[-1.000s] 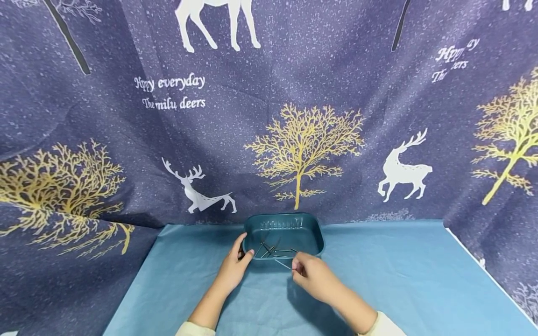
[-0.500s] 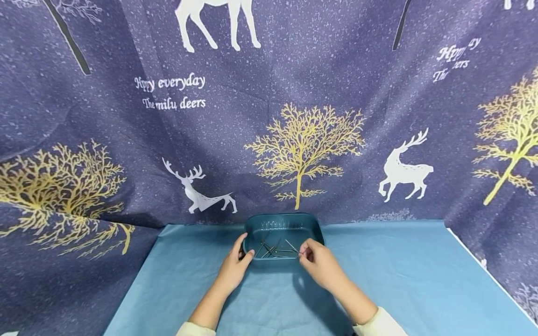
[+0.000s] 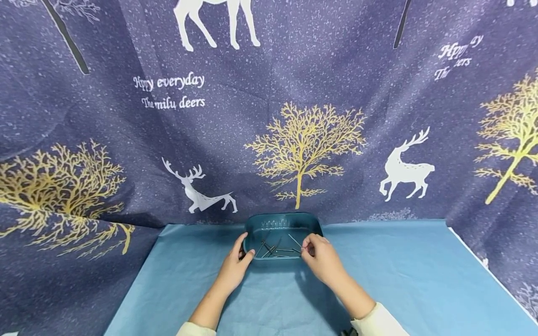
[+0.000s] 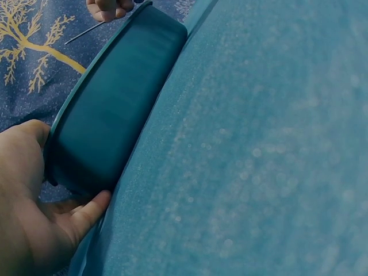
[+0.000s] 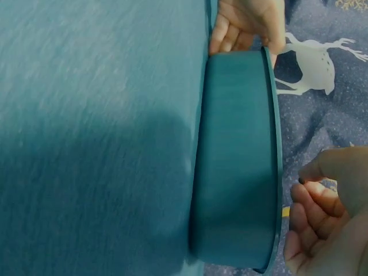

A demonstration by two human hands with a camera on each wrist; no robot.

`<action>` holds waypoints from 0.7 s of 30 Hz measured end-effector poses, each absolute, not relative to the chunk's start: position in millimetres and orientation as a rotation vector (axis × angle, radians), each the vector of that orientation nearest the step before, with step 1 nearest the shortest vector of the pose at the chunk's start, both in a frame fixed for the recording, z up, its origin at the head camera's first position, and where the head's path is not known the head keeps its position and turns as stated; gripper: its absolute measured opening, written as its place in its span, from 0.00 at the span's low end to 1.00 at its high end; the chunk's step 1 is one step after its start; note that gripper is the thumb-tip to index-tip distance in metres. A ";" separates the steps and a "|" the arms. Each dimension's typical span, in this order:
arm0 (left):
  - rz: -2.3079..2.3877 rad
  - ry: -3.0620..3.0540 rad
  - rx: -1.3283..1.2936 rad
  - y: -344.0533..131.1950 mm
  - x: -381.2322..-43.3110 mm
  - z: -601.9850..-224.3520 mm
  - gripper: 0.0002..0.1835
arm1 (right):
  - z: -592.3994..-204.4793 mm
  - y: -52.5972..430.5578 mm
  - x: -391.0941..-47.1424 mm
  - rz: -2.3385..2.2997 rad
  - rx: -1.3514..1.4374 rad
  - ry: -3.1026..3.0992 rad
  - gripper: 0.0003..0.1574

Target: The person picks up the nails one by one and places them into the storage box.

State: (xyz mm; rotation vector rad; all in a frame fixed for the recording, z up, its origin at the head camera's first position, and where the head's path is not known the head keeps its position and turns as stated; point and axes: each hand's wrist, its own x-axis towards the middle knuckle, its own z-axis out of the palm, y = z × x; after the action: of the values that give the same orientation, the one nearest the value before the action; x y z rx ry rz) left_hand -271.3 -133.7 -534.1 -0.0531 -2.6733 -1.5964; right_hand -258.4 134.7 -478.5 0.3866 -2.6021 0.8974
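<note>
A teal plastic basin (image 3: pixel 275 262) stands on the blue cloth near the wall hanging. My left hand (image 3: pixel 234 265) holds its left end, also visible in the left wrist view, where the thumb and fingers clasp the basin's wall (image 4: pixel 109 98). Between thumb and fingertips, my right hand (image 3: pixel 322 260) pinches a thin metal nail (image 3: pixel 295 240) over the basin's right part. The nail slants up to the left; its dark end (image 5: pixel 301 181) peeks out of the pinch in the right wrist view. Several loose nails (image 3: pixel 269 250) lie crossed on the basin's floor.
Blue cloth (image 3: pixel 391 275) covers the table around the basin. Right behind it hangs a purple curtain (image 3: pixel 235 140) printed with deer and trees. A small dark object (image 3: pixel 349 332) shows beside the right sleeve at the bottom edge.
My right hand has moved from in front of the basin's near rim up and over its right side, carrying the nail. My left hand has stayed on the basin.
</note>
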 end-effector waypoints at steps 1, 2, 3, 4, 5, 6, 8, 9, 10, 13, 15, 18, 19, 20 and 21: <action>-1.596 -2.673 -0.052 -133.9 -271.3 -534.2 0.34 | -479.1 134.6 -258.5 0.872 0.386 -2.596 0.09; -1.598 -2.672 -0.050 -133.8 -271.2 -534.2 0.34 | -479.6 134.4 -258.2 0.846 0.383 -2.593 0.10; -1.603 -2.670 -0.046 -133.9 -271.2 -534.0 0.34 | -480.1 134.3 -258.1 0.830 0.380 -2.593 0.13; -1.605 -2.669 -0.048 -134.1 -271.3 -534.0 0.34 | -480.6 134.3 -257.9 0.825 0.375 -2.596 0.18; -1.605 -2.670 -0.049 -134.2 -271.3 -533.9 0.34 | -481.2 134.4 -257.7 0.818 0.375 -2.599 0.24; -1.606 -2.665 -0.058 -134.4 -271.2 -533.5 0.34 | -481.7 134.6 -257.3 0.809 0.376 -2.604 0.28; -1.607 -2.665 -0.061 -134.7 -271.0 -533.4 0.34 | -482.6 134.8 -256.7 0.808 0.384 -2.612 0.32; -1.608 -2.664 -0.062 -134.8 -271.0 -533.6 0.34 | -483.2 135.0 -256.4 0.811 0.391 -2.614 0.33; -1.608 -2.664 -0.065 -134.8 -271.0 -533.7 0.34 | -483.5 135.0 -256.0 0.815 0.395 -2.618 0.33; -1.612 -2.662 -0.068 -134.6 -271.3 -533.9 0.33 | -483.3 134.7 -254.2 0.848 0.408 -2.630 0.32; -1.611 -2.664 -0.068 -134.4 -271.4 -533.4 0.34 | -482.6 134.1 -252.7 0.877 0.412 -2.644 0.31; -1.607 -2.669 -0.068 -134.1 -271.0 -531.9 0.34 | -480.6 132.9 -249.9 0.915 0.417 -2.665 0.29; -1.607 -2.671 -0.062 -134.1 -270.8 -531.6 0.34 | -480.1 132.5 -249.2 0.922 0.420 -2.668 0.28; -1.613 -2.670 -0.057 -134.0 -270.6 -531.3 0.35 | -479.4 132.0 -248.3 0.931 0.422 -2.669 0.27; -1.618 -2.665 -0.053 -133.9 -270.4 -530.9 0.34 | -478.8 131.7 -247.4 0.938 0.426 -2.670 0.26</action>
State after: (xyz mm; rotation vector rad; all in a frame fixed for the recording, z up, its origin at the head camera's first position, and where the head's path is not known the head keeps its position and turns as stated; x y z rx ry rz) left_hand -270.4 -133.9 -530.9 -0.0534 -2.6647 -1.6183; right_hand -247.4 131.7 -478.8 0.4262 -2.6703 0.9381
